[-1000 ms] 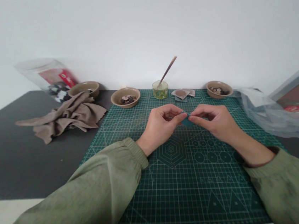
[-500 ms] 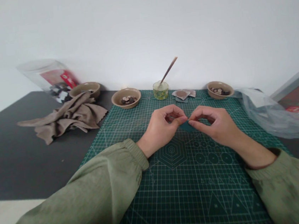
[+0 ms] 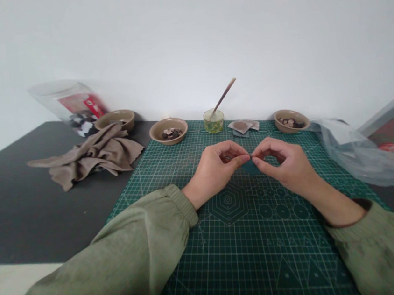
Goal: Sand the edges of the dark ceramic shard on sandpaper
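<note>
Above the green cutting mat, my left hand and my right hand meet with their fingertips almost touching. Between them hangs a small teal-blue piece, flat and thin, perhaps fabric or paper. Thumb and forefinger of my left hand pinch its upper left edge. My right hand pinches the same piece from the right. The fingers hide its top edge, so I cannot make out its full shape. Beyond the hands lies a small stack of flat square pieces, brownish, pale and blue-grey.
Behind the hands stands a glass cup with a stick leaning in it. Bowls of small pieces flank it, a left bowl and a right bowl. A brown cloth, a clear container and a plastic bag lie outward.
The whole view has shifted slightly, so everything sits a little lower and to the right. Both hands still pinch the teal-blue piece, and slightly more of it shows.
</note>
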### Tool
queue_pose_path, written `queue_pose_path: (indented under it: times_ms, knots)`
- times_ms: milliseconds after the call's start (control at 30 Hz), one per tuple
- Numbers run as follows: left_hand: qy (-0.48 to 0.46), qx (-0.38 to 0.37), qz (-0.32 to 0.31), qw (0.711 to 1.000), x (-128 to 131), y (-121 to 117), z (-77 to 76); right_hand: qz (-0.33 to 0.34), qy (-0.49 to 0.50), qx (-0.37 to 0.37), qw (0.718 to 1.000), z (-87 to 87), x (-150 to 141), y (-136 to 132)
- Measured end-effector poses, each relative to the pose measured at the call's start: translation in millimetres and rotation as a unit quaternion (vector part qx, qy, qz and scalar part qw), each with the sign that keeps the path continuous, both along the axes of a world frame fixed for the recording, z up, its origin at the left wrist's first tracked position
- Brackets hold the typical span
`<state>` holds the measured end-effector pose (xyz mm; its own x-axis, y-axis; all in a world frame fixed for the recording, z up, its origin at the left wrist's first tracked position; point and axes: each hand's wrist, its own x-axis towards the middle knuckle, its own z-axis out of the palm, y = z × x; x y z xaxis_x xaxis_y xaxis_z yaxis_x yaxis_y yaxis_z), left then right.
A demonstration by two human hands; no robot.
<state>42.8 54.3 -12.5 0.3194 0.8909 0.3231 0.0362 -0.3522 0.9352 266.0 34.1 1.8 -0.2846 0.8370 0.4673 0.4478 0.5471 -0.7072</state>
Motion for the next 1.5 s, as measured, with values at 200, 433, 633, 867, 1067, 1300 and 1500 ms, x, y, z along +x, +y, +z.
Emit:
queue_pose_path:
  times_ms: [200, 433, 633, 867, 1067, 1300, 1500]
  knots:
    - [0.012, 0.004, -0.006, 1.0, 0, 1, -0.2, -0.003, -0.002, 0.003, 1.0, -0.4, -3, -1]
    - [0.01, 0.033, 0.005, 0.999, 3, -3, 3.0, -0.009, -0.035, 0.03, 0.999, 2.2, -9, -4]
    - [0.031, 0.054, 0.029, 0.998, 3, -6, 6.9, -0.005, -0.075, 0.05, 0.996, -5.8, -2, -3]
    - [0.017, 0.056, 0.028, 0.998, -1, -5, 7.8, -0.021, -0.071, 0.056, 0.996, -7.0, 0, -4]
    - [0.015, 0.054, 0.026, 0.998, 0, -3, 8.0, -0.03, -0.048, 0.072, 0.996, -1.6, -3, -4]
    - [0.034, 0.06, 0.012, 0.998, 1, -3, 7.5, -0.012, -0.023, 0.082, 0.996, 1.4, -7, -4]
    - [0.008, 0.067, 0.019, 0.998, -1, -3, 9.1, 0.002, -0.026, 0.091, 0.996, 2.7, -6, -4]
